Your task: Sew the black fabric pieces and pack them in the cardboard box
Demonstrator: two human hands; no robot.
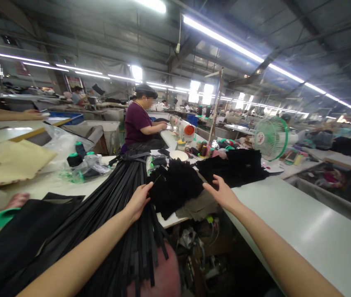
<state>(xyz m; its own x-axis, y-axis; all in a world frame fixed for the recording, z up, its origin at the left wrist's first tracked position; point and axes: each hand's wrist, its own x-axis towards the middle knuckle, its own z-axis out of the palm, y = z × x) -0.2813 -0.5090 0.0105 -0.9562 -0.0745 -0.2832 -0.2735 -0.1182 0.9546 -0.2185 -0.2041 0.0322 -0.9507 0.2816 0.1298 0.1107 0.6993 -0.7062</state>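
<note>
While both arms reach forward over the table edge, the left hand [140,200] lies on the bundle of black strips [126,185]. Its fingertips meet the near edge of the black fabric pile [175,185]. Dark on dark here, so I cannot tell whether the fingers pinch a piece or only touch it. The right hand [221,192] is spread, fingers apart, holding nothing, just beside the right side of the same pile and above a tan folded cloth [198,208].

The pile sits at the corner of the white table [287,214], between the two hands. The strips fan down from the table toward the lap. A second black heap [240,167] lies further back, apart from the hands.

Step in hand, as a judgement: a reach to the pile, contact on the left, no grasp on the right. A next move calls for closing on one piece only, since the pieces overlap and are hard to tell apart, and for keeping the loose strips from sliding off.

Around: white bowl [178,155], green fan [270,138], sewing machine [183,128], thread cones [79,148]. A co-worker in a purple top [136,123] sits at the machine.
</note>
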